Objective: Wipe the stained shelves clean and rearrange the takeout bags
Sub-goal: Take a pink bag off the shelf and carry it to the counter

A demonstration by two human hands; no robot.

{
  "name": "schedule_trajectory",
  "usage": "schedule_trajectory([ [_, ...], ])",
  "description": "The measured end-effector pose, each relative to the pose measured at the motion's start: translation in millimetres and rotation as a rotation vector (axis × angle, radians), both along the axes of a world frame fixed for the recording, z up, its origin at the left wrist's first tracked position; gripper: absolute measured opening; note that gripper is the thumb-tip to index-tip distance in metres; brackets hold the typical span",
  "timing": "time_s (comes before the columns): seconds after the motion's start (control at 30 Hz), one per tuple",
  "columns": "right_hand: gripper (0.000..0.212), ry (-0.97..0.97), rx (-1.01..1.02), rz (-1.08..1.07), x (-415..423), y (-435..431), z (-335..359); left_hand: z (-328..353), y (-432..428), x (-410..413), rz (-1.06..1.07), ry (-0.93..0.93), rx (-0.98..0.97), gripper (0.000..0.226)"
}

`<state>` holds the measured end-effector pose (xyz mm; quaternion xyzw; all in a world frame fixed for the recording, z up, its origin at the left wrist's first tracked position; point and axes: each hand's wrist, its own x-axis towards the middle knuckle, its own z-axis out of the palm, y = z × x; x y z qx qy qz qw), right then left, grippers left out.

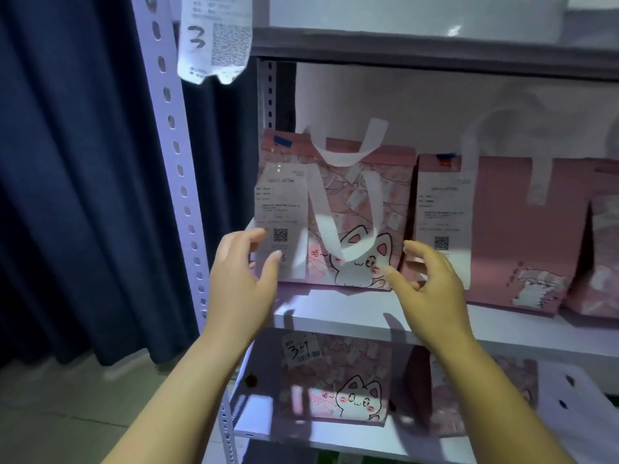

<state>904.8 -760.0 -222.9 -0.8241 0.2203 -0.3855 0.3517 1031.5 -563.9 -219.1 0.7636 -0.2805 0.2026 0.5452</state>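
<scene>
**Both hands bracketing the cat bag on the middle shelf**

Head view: the left hand and the right hand are hovering on either side of the cat bag. The bag is standing upright on the shelf, between the hands and just beyond them. Both hands are lying open, fingers spread and lightly bent, holding nothing.

The left fingertips are overlapping the receipt stuck to the bag's front, but whether they are touching it cannot be told. The right fingers are sitting at the bag's right edge, in the narrow gap before the second bag, and contact there is just as unclear.

This pairing looks like the setup for a two-sided lift. Taking the bag by its body rather than its loose handles would keep it level, probably to clear the board for wiping or to square the row.

Right of the right hand, the second bag is standing beside a third bag. Below both wrists, a lower bag is sitting on the lower shelf. A dark spot is showing under the left forearm, likely a stain not yet wiped.

Left of the left hand, the post is rising in front of the curtain. Above that hand, a slip marked 3 is hanging.
</scene>
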Motion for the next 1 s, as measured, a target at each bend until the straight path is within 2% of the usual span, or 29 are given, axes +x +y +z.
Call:
schedule_trajectory([
  [0.2, 0.030, -0.082, 0.033, -0.034, -34, -16, -2, 8, -31, -27, -0.144, -0.070, 0.050, 0.021],
  [0.5, 0.029, -0.049, -0.028, -0.193, -86, -82, -2, 0, -101, -59, -0.311, -0.017, 0.142, 0.027],
  [0.7, 0.050, -0.006, -0.024, -0.262, -112, -125, 1, -2, -143, -68, -0.295, -0.021, 0.224, 0.043],
  [0.83, 0.056, 0.085, -0.069, -0.238, -119, -149, 3, -7, -162, -72, -0.263, -0.005, 0.238, 0.045],
  [1.0, 0.073, 0.123, -0.003, -0.214, -120, -163, 0, -14, -176, -75, -0.246, 0.063, 0.230, 0.046],
])
